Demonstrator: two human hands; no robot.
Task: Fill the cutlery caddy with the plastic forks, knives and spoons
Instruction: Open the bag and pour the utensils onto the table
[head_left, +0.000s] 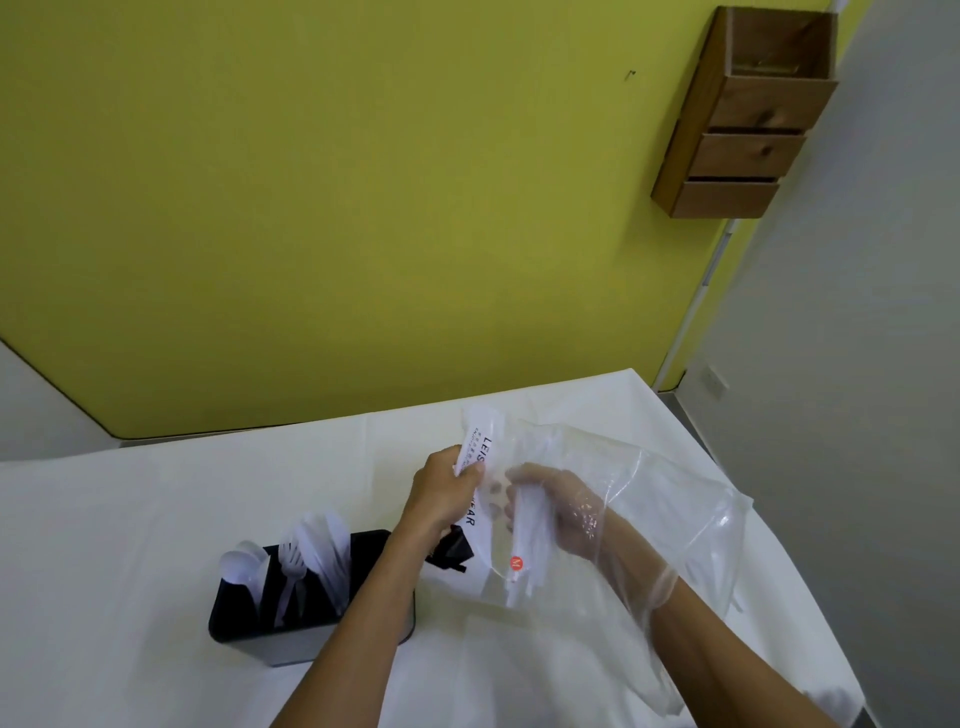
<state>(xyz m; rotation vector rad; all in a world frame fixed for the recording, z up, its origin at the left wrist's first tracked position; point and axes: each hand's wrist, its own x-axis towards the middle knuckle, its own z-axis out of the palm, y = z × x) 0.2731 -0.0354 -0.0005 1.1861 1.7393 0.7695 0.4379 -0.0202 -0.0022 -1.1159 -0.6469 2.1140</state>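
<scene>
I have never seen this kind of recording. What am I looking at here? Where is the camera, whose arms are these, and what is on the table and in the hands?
There is no machine here: a person works with two bare hands. The one picture comes from a camera worn on the person's head, looking forward and down. The left hand grips the printed edge of a clear plastic bag. The right hand is inside the bag, seen through the plastic, and holds a bundle of white cutlery; which kind, I cannot tell. On the white table stands a black caddy with spoons, forks and knives in it.
</scene>
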